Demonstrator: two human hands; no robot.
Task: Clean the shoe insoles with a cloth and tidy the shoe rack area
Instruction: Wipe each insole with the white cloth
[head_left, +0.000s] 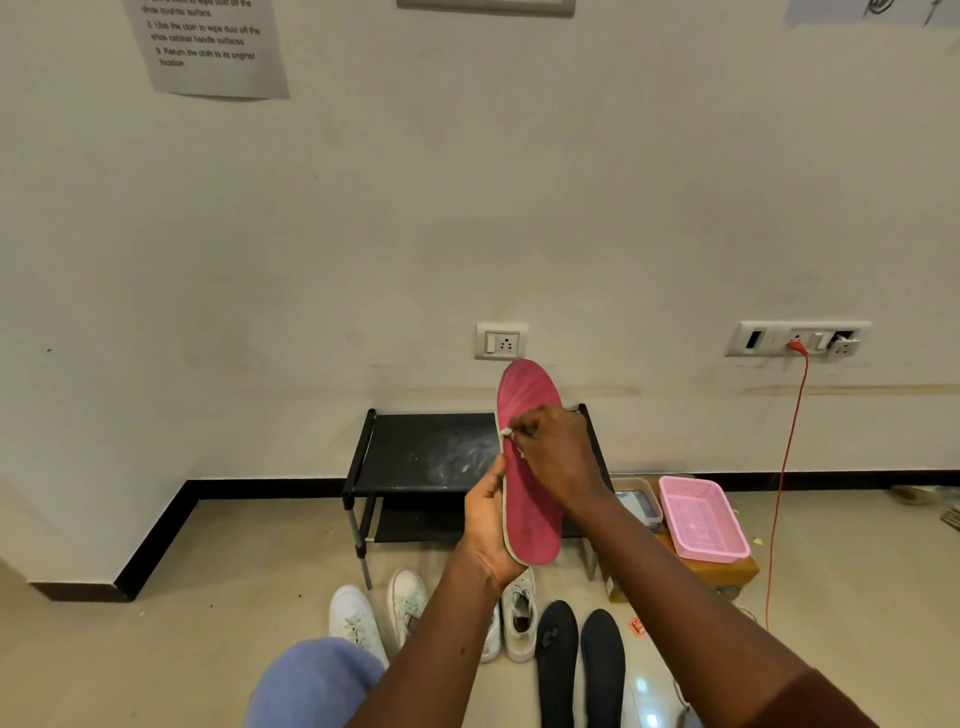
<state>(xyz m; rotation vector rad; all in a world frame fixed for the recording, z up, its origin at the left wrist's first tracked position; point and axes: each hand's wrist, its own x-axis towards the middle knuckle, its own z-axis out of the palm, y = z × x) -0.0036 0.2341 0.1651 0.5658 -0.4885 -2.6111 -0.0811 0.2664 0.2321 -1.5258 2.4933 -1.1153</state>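
Soft, even indoor light is filling the scene, leaving only faint shadows on the wall (467, 208). Two bright glare spots are shining on the glossy floor (647, 691). Wide-angle distortion is bending the skirting (158, 540); the notice (208, 47) is looking slightly blurred.

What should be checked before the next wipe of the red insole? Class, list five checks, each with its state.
1. Left hand grips the red insole: ok.
2. Right hand presses the cloth on it: ok.
3. Cloth clean enough: cannot tell, mostly hidden.
4. Shoe rack top dust-free: not ok, white powder.
5. Black insoles wiped: cannot tell.
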